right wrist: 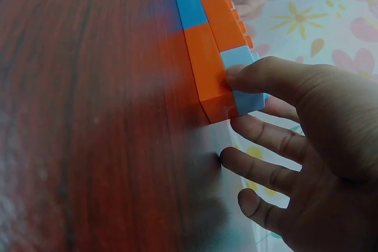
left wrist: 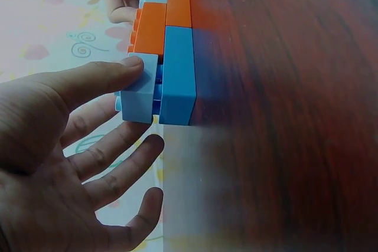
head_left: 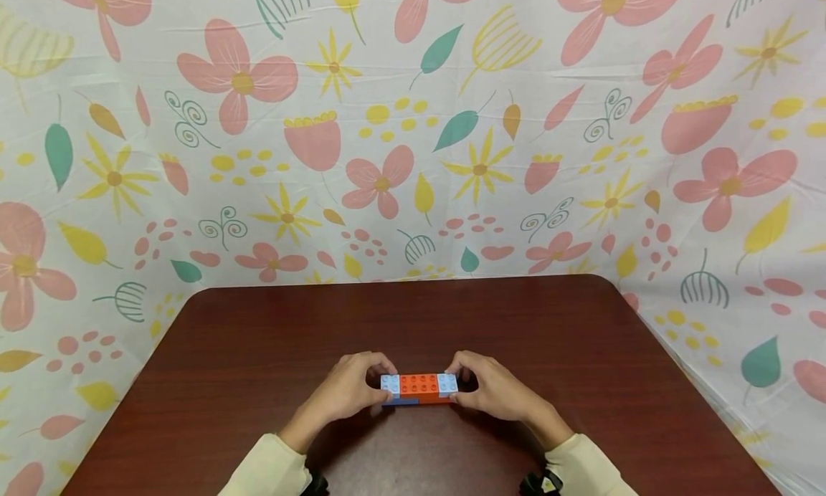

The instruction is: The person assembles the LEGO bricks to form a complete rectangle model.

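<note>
A two-layer row of toy building bricks lies on the table in front of me. Its lower layer is a blue brick (left wrist: 179, 75) at the left and an orange brick (right wrist: 207, 63) at the right. On top, another orange brick (head_left: 419, 387) sits between a left light-blue brick (left wrist: 139, 95) and a right light-blue brick (right wrist: 249, 101). My left hand (head_left: 351, 385) pinches the left light-blue brick; a gap with blue studs showing separates it from the blue brick below. The right hand (head_left: 500, 390) pinches the right light-blue brick, which shows no clear gap beneath.
The dark brown wooden table (head_left: 413, 317) has rounded far corners. A white cloth (head_left: 413, 195) printed with flowers and leaves hangs behind it and along both sides. Black bands (head_left: 542, 483) circle the wrists near the cream sleeves (head_left: 590, 467).
</note>
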Tool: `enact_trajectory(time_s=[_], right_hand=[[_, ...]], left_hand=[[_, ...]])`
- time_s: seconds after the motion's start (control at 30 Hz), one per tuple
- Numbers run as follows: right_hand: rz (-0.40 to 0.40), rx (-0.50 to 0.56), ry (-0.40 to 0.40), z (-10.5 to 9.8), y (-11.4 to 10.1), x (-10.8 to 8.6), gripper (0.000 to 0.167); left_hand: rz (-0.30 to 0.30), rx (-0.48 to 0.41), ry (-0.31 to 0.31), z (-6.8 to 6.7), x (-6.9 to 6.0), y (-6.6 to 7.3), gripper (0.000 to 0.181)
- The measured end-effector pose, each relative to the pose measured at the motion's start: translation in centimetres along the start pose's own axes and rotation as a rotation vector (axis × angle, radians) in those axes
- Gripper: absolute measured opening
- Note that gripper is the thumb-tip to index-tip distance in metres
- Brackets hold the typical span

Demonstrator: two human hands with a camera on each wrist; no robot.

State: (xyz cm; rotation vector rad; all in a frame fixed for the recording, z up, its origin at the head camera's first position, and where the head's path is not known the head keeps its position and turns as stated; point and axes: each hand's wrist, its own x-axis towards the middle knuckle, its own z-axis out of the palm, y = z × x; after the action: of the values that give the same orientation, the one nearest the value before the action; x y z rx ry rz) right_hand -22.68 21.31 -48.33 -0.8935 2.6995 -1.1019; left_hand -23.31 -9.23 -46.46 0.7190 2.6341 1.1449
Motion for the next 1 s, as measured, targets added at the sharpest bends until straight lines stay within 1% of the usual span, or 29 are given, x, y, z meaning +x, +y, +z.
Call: enact_trajectory(time_s=[0.17, 0.63, 0.87, 1.0], right_hand=[[0.0, -0.003, -0.002, 0.06, 0.06, 0.02, 0.025], [0.006, -0.015, 0.0, 0.0, -0.01, -0.08, 0.026], [-0.027, -0.012, 0.006, 0.04, 0.26, -0.17, 0.026], [-0.052, -0.014, -0.008, -0.11, 0.58, -0.23, 0.025]], left_hand=[[-0.005, 0.01, 0.0, -0.04, 0.11, -0.14, 0.025], [0.005, 0.025, 0.032, 0.56, -0.03, -0.56, 0.027], [0.002, 0.048, 0.065, 0.86, -0.35, -0.49, 0.027], [0.003, 0.054, 0.063, 0.84, -0.25, -0.49, 0.027]])
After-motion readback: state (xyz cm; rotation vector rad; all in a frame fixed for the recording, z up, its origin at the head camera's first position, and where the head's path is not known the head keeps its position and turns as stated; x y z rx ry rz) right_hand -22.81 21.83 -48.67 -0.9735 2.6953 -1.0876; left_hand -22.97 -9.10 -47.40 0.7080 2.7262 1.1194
